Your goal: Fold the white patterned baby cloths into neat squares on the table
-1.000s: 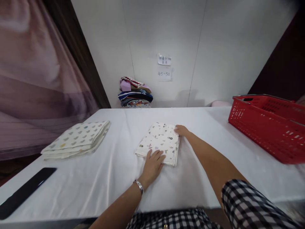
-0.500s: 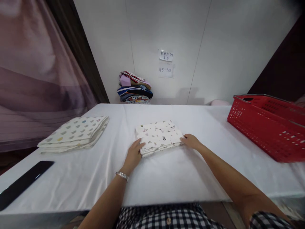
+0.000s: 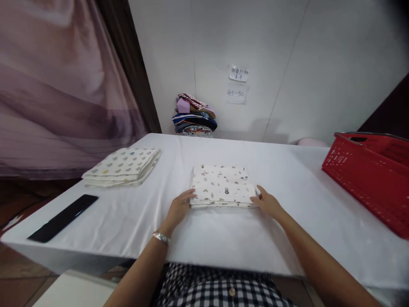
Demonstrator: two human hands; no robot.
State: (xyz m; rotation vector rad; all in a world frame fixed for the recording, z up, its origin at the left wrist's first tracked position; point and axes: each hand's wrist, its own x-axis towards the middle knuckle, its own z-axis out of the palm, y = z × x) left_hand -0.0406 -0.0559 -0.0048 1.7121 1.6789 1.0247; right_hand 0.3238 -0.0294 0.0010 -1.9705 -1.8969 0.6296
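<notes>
A folded white cloth (image 3: 220, 187) with a small scattered print lies flat on the white-covered table (image 3: 223, 238), its layered folds facing me. At the near left corner, my left hand (image 3: 181, 207) grips the cloth's edge between its fingers and thumb; a silvery band circles that wrist. My right hand (image 3: 267, 204) holds the near right corner, one finger raised a little off the fabric. Parts of both corners are hidden under the fingers.
Left on the table lies another folded cloth (image 3: 123, 167) with grey shapes, with a black phone-like slab (image 3: 64, 217) nearer me. A red perforated basket (image 3: 373, 183) stands at the right. Several folded fabrics (image 3: 194, 117) are stacked by the wall, below paper signs (image 3: 237, 94).
Both hands have turned the folded cloth so its near edge now runs level across my view instead of slanting. The camera has also swung slightly left.
</notes>
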